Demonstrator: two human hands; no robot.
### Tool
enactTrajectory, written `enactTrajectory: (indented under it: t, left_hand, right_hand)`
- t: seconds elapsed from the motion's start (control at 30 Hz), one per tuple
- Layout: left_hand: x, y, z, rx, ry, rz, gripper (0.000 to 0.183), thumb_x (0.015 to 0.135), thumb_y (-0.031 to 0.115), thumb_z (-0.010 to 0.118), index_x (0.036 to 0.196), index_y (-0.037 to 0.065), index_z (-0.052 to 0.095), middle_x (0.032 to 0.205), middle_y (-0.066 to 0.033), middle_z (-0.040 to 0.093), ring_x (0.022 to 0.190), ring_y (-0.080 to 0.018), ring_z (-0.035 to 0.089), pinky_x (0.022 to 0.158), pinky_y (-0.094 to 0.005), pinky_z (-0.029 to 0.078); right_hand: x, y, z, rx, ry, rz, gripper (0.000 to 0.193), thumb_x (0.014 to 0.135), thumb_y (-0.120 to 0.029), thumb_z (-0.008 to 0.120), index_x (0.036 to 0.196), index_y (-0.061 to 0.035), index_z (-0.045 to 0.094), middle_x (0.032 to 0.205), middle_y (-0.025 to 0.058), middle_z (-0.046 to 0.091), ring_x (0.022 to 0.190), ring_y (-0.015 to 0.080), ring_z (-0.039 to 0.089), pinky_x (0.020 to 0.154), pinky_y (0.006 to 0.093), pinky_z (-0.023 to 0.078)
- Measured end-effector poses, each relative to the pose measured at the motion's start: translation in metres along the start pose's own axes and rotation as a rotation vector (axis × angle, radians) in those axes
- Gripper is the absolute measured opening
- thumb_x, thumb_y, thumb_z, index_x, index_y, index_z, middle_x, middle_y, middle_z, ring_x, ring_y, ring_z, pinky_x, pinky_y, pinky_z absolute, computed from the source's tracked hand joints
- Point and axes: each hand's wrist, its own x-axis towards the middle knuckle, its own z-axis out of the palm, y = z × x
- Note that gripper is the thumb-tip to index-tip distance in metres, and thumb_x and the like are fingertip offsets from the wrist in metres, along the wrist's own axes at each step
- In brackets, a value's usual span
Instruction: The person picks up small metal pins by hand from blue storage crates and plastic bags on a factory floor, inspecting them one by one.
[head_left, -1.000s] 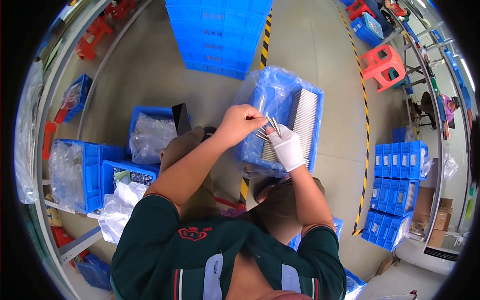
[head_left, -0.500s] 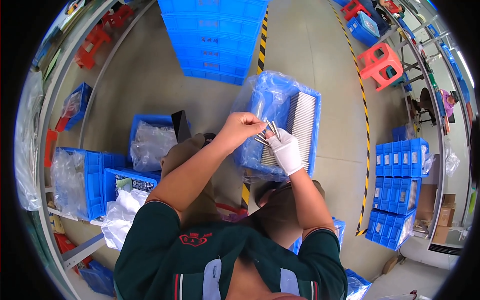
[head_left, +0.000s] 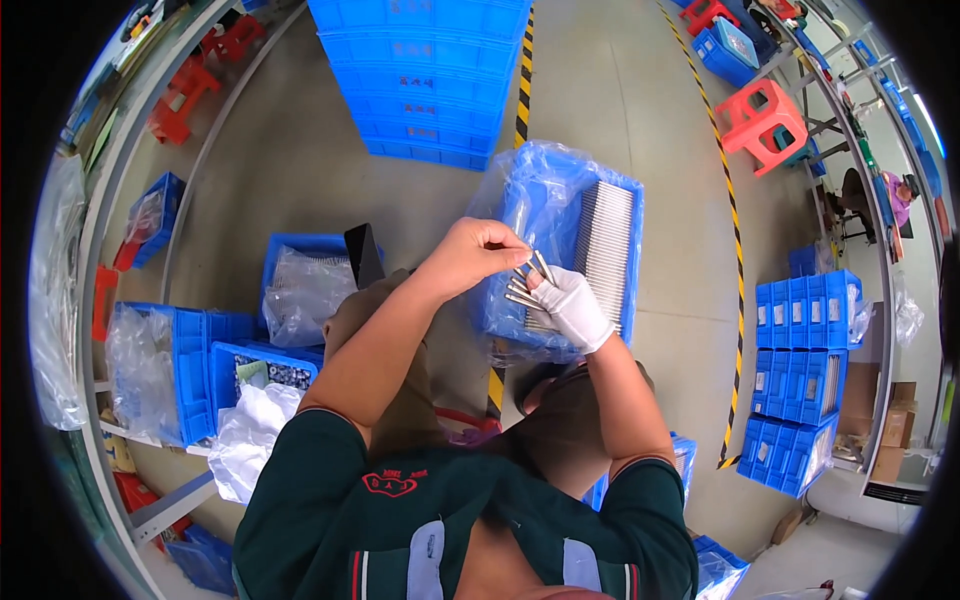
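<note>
My right hand (head_left: 574, 310), in a white glove with bare fingertips, is closed around several slim silver metal rods (head_left: 520, 294) that fan out from its fingers. My bare left hand (head_left: 474, 254) pinches at the upper end of one rod, its thumb and forefinger pressed together; the fingers partly hide the contact. Both hands are above a blue bin (head_left: 632, 270) lined with clear plastic film (head_left: 540, 180). Inside the bin, along its right side, a long row of similar metal rods (head_left: 606, 235) lies closely packed.
Stacked blue crates (head_left: 420, 85) stand ahead. At left are a blue bin with bagged parts (head_left: 300, 290), a bin of small metal pieces (head_left: 285, 375) and a dark flat object (head_left: 363, 255). More crates (head_left: 800, 375) and a red stool (head_left: 763, 125) are at right.
My right hand has turned slightly, and the rods in it have spread and shifted down and left. My left hand stays pinched near the rod ends.
</note>
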Motion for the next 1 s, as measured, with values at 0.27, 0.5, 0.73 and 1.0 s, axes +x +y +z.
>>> enactTrajectory:
  t: [0.27,0.5,0.73,1.0]
  left_hand:
    - [0.009,-0.001,-0.008,-0.012,0.079,-0.060,0.013,0.078,0.012,0.062,0.083,0.000,0.063,0.078,-0.0022,0.060,0.072,-0.0070,0.052,0.067,-0.0203,0.041]
    - [0.005,-0.007,-0.007,0.030,-0.037,0.012,0.013,0.076,0.011,0.065,0.077,-0.002,0.063,0.073,-0.0038,0.061,0.069,-0.0072,0.054,0.063,-0.0224,0.043]
    - [0.006,-0.016,-0.001,0.055,-0.055,0.059,0.010,0.077,0.010,0.064,0.080,0.000,0.063,0.076,-0.0018,0.058,0.072,-0.0082,0.052,0.066,-0.0218,0.041]
    - [0.032,-0.052,0.023,-0.856,0.369,-0.113,0.019,0.088,0.024,0.049,0.081,0.006,0.053,0.074,-0.0037,0.056,0.066,-0.0140,0.053,0.062,-0.0283,0.045]
  right_hand:
    - [0.009,0.004,-0.006,0.015,-0.028,0.017,0.022,0.087,-0.025,0.053,0.075,-0.0058,0.050,0.054,-0.0038,0.040,0.043,0.0052,0.034,0.039,0.0211,0.025]
    - [0.007,0.003,0.003,-0.122,-0.027,-0.005,0.019,0.086,-0.023,0.054,0.078,-0.0053,0.052,0.057,-0.0033,0.044,0.045,0.0056,0.038,0.040,0.0214,0.028]
    - [0.009,0.018,-0.002,-0.018,-0.053,-0.013,0.026,0.085,-0.033,0.055,0.079,-0.0077,0.050,0.055,-0.0042,0.039,0.043,0.0051,0.034,0.039,0.0202,0.025]
    - [0.020,0.014,-0.010,0.577,-0.315,-0.232,0.030,0.081,-0.042,0.055,0.083,-0.0124,0.049,0.053,-0.0028,0.034,0.043,0.0080,0.029,0.043,0.0241,0.026]
